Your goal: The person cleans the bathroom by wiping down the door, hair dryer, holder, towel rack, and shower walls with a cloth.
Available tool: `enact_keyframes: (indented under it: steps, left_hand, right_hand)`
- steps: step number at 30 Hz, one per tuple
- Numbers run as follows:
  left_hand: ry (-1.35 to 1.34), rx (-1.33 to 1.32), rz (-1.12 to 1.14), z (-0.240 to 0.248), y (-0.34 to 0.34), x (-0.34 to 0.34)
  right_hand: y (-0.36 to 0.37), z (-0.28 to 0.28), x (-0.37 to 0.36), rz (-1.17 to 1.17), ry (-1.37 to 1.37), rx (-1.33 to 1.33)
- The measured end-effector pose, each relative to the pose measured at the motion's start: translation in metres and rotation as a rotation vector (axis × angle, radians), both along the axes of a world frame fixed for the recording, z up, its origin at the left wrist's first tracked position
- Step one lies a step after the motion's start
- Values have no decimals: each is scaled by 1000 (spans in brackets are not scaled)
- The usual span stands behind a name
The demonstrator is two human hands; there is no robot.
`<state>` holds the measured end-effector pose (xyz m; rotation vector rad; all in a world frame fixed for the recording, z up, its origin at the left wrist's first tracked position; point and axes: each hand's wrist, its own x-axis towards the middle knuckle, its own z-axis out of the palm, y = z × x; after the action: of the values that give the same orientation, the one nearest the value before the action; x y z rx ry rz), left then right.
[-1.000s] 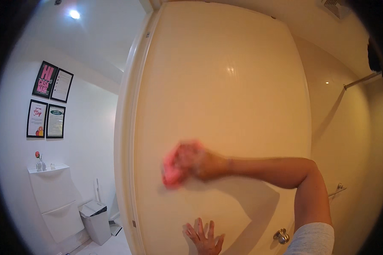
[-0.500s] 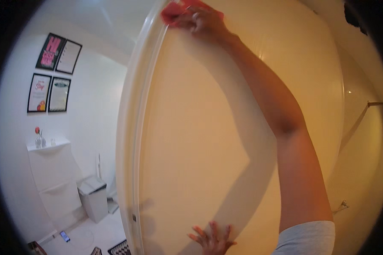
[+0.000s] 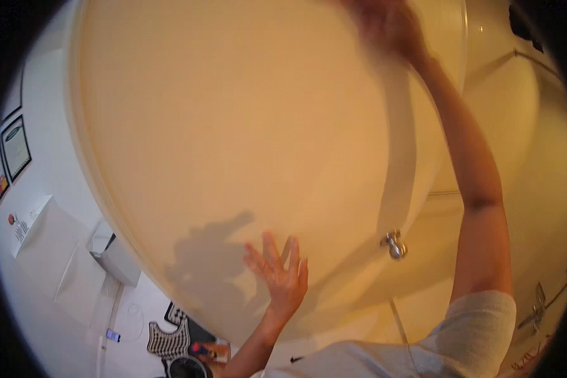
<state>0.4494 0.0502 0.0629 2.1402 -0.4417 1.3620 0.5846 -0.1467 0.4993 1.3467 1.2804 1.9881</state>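
Note:
A cream door [image 3: 233, 126] fills the middle of the head view. My right hand [image 3: 390, 28] is raised high against its upper part, smeared by motion and cut off by the top edge. A trace of red at the fingers fits the red cloth seen there half a second ago; most of the cloth is out of view. Lower down, my left hand [image 3: 282, 277] is open, fingers spread, at the door's surface, holding nothing. A round metal doorknob [image 3: 395, 246] sticks out to the right of it.
Beyond the door's left edge are framed prints [image 3: 17, 147], a white wall cabinet [image 3: 60, 252] and a bin [image 3: 116, 255]. A phone [image 3: 113, 335] and a black-and-white patterned mat [image 3: 169, 338] lie on the floor. Metal hooks [image 3: 535, 309] are at the right.
My right hand has moved right along the upper door, away from its left edge. The view has shifted right, bringing the doorknob and more of my left arm into sight.

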Motion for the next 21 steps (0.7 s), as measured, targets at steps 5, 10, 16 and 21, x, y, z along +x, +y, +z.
enact_keyframes:
  steps: [5, 10, 16, 21]
  left_hand:
    - [125, 40, -137, -17, -33, -9]
    - [98, -124, -134, 2, -25, -2]
    - [29, -80, -190, 20, -67, 1]
    - [-33, -15, -234, 13, -108, 8]
  right_hand:
    - [-61, -37, 26, -95, -111, 489]
    - [13, -359, -16, 23, 704, 264]
    - [-90, -481, -37, -152, 1083, 92]
    - [-67, -341, -35, 212, 714, 508]
